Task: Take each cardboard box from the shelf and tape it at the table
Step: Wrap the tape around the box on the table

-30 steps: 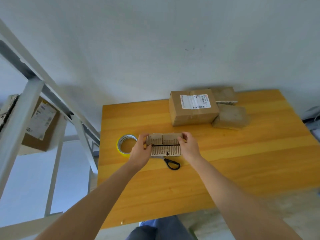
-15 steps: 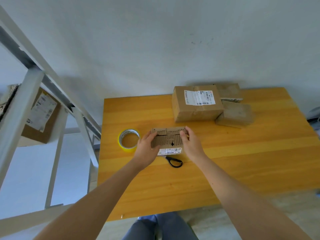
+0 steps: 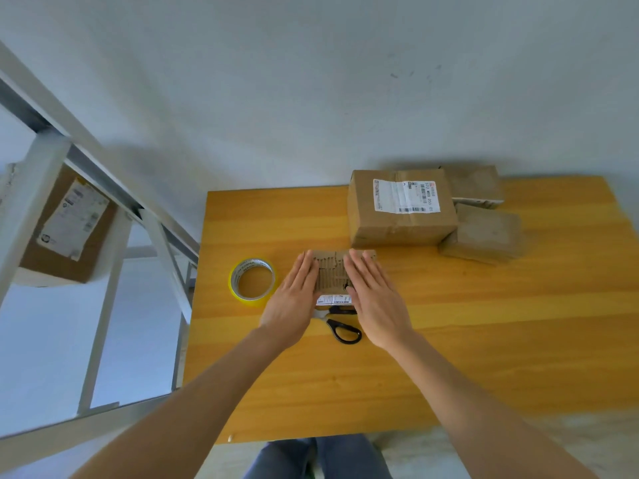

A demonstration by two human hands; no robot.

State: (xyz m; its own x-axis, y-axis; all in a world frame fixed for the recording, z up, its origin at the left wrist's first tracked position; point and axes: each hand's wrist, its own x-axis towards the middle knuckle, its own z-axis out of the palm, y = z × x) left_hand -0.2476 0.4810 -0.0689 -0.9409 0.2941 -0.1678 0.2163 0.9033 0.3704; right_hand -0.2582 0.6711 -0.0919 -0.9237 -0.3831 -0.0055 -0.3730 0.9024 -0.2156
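A small worn cardboard box [image 3: 332, 274] with a torn, ribbed top lies on the yellow wooden table [image 3: 449, 340]. My left hand [image 3: 294, 299] rests flat on its left part with straight fingers. My right hand [image 3: 375, 299] lies flat on its right part the same way. A roll of yellow-edged tape [image 3: 252, 279] sits just left of the box. Black-handled scissors [image 3: 340, 328] lie between my wrists, partly under my hands. On the white metal shelf [image 3: 41, 174] at the left stands another labelled cardboard box [image 3: 65, 226].
A larger labelled cardboard box [image 3: 401, 207] stands at the table's back edge, with two smaller brown boxes [image 3: 482, 233] to its right. A grey wall rises behind. The shelf's slanted frame runs close to the table's left edge.
The small box went from held up in both hands to lying on the table. My fingers have straightened and now press flat on its top.
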